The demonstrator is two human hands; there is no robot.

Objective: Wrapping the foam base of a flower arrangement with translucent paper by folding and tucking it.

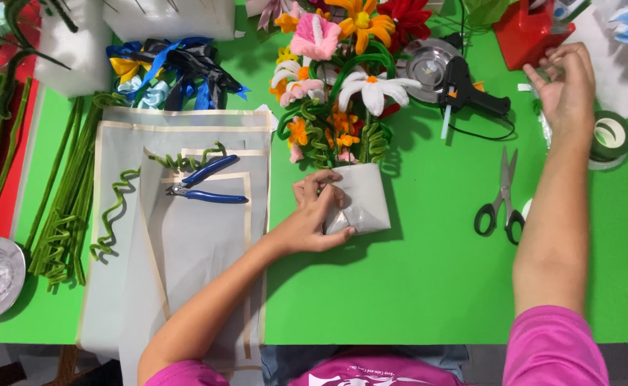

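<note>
At the far left I see a bundle of green fuzzy wire stems (60,214) lying on the green table (435,286), long axes running near to far. Right of them, translucent wrapping sheets with cream borders (185,250) carry one pair of blue-handled pliers (210,182). My left hand (314,214) presses, fingers curled, on the grey paper wrap (364,196) of the wire-flower bouquet (335,78) at the table's middle; its blooms point far, its wrapped end near. Further right lie one black glue gun (471,89) and one pair of black-handled scissors (500,196). My right hand (567,89) pinches something small beside the red box (525,32); one green tape roll (610,136) sits just right of it.
</note>
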